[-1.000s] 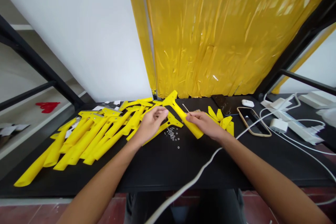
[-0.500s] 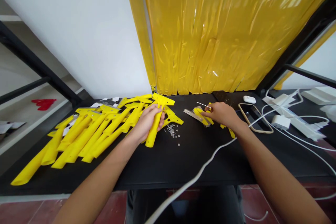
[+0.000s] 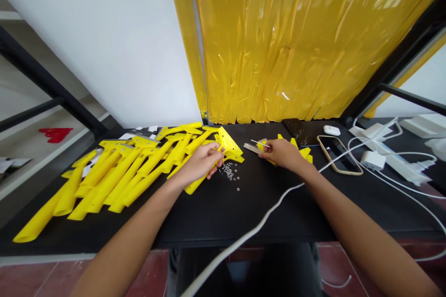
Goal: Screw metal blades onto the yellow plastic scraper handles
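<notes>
Yellow scraper (image 3: 230, 143): swung right, head tilting now!
Left hand (image 3: 206, 161): curled by its neck; hidden grip, can't tell if holding.
Right hand (image 3: 284, 152): nudged left, pinching a thin rod (image 3: 260, 143).

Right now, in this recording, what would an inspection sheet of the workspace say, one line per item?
Surface: black tabletop, bearing parts, electronics and cables.
Job's things: yellow handles heaped toward the left; small metal bits loose mid-table; metal strip and yellow pieces by the right hand.
Clutter: phone, white case and dark slab, right side.
Hands: left hand among the handles, grip unclear; right hand pinches a thin rod.
Cables: white cable crosses the tabletop and passes its near edge; others loop around a power strip.
Surroundings: yellow plastic curtain and white panel behind; red item on the left; co-workers, nothing seen.
</notes>
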`<act>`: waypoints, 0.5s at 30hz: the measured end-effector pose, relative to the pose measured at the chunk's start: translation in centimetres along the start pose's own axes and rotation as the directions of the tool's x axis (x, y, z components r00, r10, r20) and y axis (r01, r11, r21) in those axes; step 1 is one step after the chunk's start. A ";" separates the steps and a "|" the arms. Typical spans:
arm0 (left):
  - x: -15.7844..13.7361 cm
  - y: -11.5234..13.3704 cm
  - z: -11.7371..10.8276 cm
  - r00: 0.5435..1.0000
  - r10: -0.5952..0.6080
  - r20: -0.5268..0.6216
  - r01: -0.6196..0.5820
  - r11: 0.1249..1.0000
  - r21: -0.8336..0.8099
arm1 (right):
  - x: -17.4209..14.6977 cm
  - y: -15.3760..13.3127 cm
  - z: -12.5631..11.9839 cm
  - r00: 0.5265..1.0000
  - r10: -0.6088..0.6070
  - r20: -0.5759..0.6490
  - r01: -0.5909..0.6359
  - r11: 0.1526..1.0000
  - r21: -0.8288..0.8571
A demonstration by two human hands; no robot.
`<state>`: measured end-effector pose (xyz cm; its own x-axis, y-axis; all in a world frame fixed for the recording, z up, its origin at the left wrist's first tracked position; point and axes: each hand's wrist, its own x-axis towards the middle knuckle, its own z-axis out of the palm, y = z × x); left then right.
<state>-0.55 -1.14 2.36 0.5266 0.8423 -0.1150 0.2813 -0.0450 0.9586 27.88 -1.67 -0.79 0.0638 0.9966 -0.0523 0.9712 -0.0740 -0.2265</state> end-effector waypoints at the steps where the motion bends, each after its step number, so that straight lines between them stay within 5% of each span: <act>1: 0.0 0.1 0.0 1.000 -0.010 0.010 0.009 1.000 0.007 | 0.1 0.1 0.1 1.000 0.006 0.003 -0.006 1.000 0.020; 6: -0.2 0.3 0.0 0.999 -0.013 0.044 0.012 1.000 0.018 | 0.3 0.6 0.1 0.999 -0.016 -0.032 0.020 0.993 0.113; 9: -0.2 0.0 0.0 0.998 0.002 0.063 -0.003 1.000 0.021 | -0.3 0.1 -0.7 0.991 -0.084 -0.101 0.117 0.921 0.373; 11: -0.2 -0.1 0.0 0.996 -0.015 0.084 0.014 1.000 0.010 | -1.0 -0.7 -1.3 0.984 -0.148 -0.096 0.175 0.744 0.645; 15: -0.4 0.2 0.5 0.990 -0.059 0.132 0.069 0.995 -0.068 | -2.7 -3.1 -1.3 0.984 -0.179 -0.012 0.062 0.276 0.959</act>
<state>-0.29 -1.73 2.43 0.6101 0.7654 -0.2049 0.2618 0.0494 0.9638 25.02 -4.11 1.32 -0.1082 0.9941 0.0011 0.0516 0.0067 -0.9986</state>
